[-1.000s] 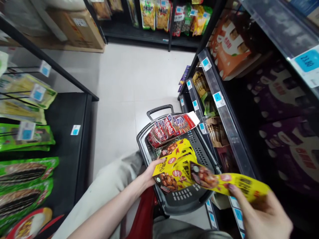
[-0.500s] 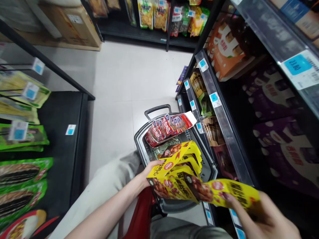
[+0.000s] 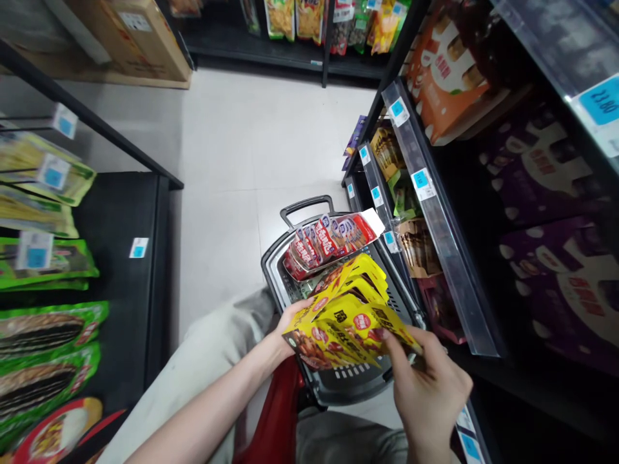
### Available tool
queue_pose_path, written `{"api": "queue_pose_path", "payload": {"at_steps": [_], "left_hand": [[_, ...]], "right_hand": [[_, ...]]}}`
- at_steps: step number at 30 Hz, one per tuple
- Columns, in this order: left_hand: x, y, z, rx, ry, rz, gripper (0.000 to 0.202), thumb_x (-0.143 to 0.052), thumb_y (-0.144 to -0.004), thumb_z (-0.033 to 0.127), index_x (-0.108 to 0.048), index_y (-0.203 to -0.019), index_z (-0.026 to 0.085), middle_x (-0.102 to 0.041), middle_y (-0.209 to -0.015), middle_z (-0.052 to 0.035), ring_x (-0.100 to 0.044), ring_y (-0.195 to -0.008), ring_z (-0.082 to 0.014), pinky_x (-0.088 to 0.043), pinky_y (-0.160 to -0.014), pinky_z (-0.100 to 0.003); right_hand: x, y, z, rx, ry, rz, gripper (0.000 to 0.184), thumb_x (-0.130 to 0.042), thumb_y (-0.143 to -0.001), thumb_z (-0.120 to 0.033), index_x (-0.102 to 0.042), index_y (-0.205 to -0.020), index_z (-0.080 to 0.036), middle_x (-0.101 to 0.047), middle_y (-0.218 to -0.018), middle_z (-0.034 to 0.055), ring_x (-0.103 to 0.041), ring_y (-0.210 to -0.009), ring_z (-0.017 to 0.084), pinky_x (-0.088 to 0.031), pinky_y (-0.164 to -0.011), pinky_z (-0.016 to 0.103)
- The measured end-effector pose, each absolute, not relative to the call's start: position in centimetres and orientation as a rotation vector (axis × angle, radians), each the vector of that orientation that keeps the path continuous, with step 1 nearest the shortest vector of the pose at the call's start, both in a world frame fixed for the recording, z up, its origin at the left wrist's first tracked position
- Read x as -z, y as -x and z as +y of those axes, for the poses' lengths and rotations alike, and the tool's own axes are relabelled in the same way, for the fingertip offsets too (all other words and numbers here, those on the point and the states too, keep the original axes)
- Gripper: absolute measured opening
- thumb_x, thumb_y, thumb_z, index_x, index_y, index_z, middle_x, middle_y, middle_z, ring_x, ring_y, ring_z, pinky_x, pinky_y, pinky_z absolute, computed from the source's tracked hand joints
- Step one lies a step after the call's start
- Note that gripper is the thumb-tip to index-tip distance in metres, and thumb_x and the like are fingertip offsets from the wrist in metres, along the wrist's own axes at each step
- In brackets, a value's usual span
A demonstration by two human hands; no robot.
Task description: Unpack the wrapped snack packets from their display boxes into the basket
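My left hand (image 3: 290,328) grips the left end of a yellow display box (image 3: 305,316), tilted above a black shopping basket (image 3: 333,394). Several yellow snack packets (image 3: 365,283) stand inside the box. Between the thumb and fingers of my right hand (image 3: 425,374) is a yellow snack packet (image 3: 382,322), lying against the right side of the box. Behind, within the basket, sits a red box of snack packets (image 3: 329,241) with a raised white flap. The basket floor is partly hidden by the yellow box.
Shelves with price tags (image 3: 422,183) run close along the right, holding orange (image 3: 445,71) and purple packages (image 3: 570,277). At left, a dark shelf (image 3: 123,258) bears green packs (image 3: 43,328). Grey floor (image 3: 227,135) lies ahead, with a cardboard box (image 3: 149,45) at the back left.
My right hand has moved left and inward, bringing the yellow packet from the shelf side up against the box. My left hand still grips the box, which has shifted slightly.
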State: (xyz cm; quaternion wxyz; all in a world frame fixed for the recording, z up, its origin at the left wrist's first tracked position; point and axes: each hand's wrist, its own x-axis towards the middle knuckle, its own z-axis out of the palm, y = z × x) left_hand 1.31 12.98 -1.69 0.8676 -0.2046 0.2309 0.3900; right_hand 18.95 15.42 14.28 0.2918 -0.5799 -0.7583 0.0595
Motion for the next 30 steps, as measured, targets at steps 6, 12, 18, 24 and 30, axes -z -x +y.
{"api": "queue_pose_path", "payload": {"at_steps": [6, 12, 18, 24, 30], "left_hand": [[0.7, -1.1, 13.1, -0.874, 0.417, 0.477, 0.040, -0.050, -0.081, 0.030, -0.064, -0.108, 0.004, -0.071, -0.102, -0.0154, -0.067, -0.095, -0.0288, -0.041, -0.095, -0.045], [0.9, -1.1, 13.2, -0.916, 0.433, 0.512, 0.037, -0.048, -0.082, 0.028, -0.065, -0.105, 0.005, -0.073, -0.098, -0.0140, -0.067, -0.094, -0.0281, -0.044, -0.093, -0.043], [0.8, -1.0, 13.2, -0.921, 0.427, 0.472, 0.039, -0.047, -0.083, 0.031, -0.063, -0.108, 0.004, -0.071, -0.104, -0.0163, -0.065, -0.100, -0.0305, -0.043, -0.095, -0.046], [0.9, -0.8, 12.8, -0.899, 0.374, 0.454, 0.041, -0.046, -0.085, 0.033, -0.063, -0.108, 0.003, -0.071, -0.104, -0.0163, -0.066, -0.095, -0.0308, -0.045, -0.091, -0.046], [0.6, -0.4, 12.8, -0.837, 0.324, 0.530, 0.044, -0.038, -0.089, 0.036, -0.067, -0.101, 0.005, -0.073, -0.097, -0.0129, -0.067, -0.091, -0.0297, -0.047, -0.085, -0.044]], "right_hand": [[-13.6, -18.5, 15.7, -0.356, 1.304, -2.208, 0.019, -0.063, -0.077, -0.005, -0.061, -0.086, -0.022, -0.065, -0.076, -0.0012, -0.050, -0.081, 0.016, -0.042, -0.075, 0.029], [-13.0, -19.6, 17.0, -0.721, 1.566, -2.006, 0.004, -0.068, -0.077, -0.023, -0.067, -0.075, -0.026, -0.056, -0.091, 0.0021, -0.047, -0.087, 0.019, -0.038, -0.074, 0.036], [-13.5, -19.5, 17.6, -0.924, 1.608, -2.124, 0.014, -0.066, -0.077, -0.023, -0.068, -0.064, -0.026, -0.055, -0.107, 0.0027, -0.044, -0.100, 0.023, -0.035, -0.081, 0.040], [-13.1, -17.2, 17.1, -0.878, 1.645, -2.216, 0.014, -0.067, -0.077, -0.021, -0.068, -0.064, -0.026, -0.060, -0.106, 0.0009, -0.043, -0.103, 0.025, -0.029, -0.082, 0.043], [-11.1, -20.5, 17.9, -1.109, 1.408, -1.886, 0.015, -0.059, -0.081, -0.036, -0.069, -0.079, -0.025, -0.051, -0.120, 0.0053, -0.044, -0.111, 0.025, -0.036, -0.088, 0.042]]}}
